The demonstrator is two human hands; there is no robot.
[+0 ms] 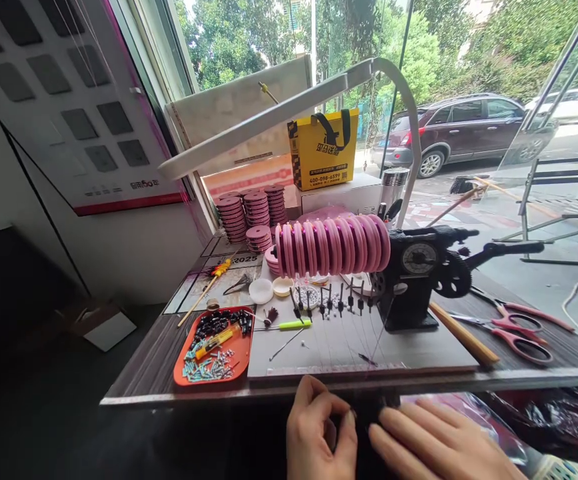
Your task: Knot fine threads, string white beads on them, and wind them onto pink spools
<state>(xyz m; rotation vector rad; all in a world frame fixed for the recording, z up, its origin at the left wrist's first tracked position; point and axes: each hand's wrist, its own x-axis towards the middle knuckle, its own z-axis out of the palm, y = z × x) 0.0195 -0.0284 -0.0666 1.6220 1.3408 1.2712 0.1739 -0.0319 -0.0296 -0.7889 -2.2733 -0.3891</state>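
Observation:
My left hand (319, 430) is below the table's front edge, its fingers curled in a pinch on something small I cannot make out, perhaps a thin line. Beside it my right hand (439, 443) has its fingers stretched out and held together, pointing left toward the left hand. Thin lines (369, 333) run from the black hand-crank winder (419, 280) across the grey mat (319, 347) toward my hands. A row of pink spools (333, 245) sits on the winder's shaft.
An orange tray (213, 347) of small beads and a yellow tool lies at the left. Red scissors (513, 333) and a wooden stick (463, 337) lie at the right. Stacked pink spools (251, 213), a yellow bag (323, 150) and a white lamp arm (269, 120) stand behind.

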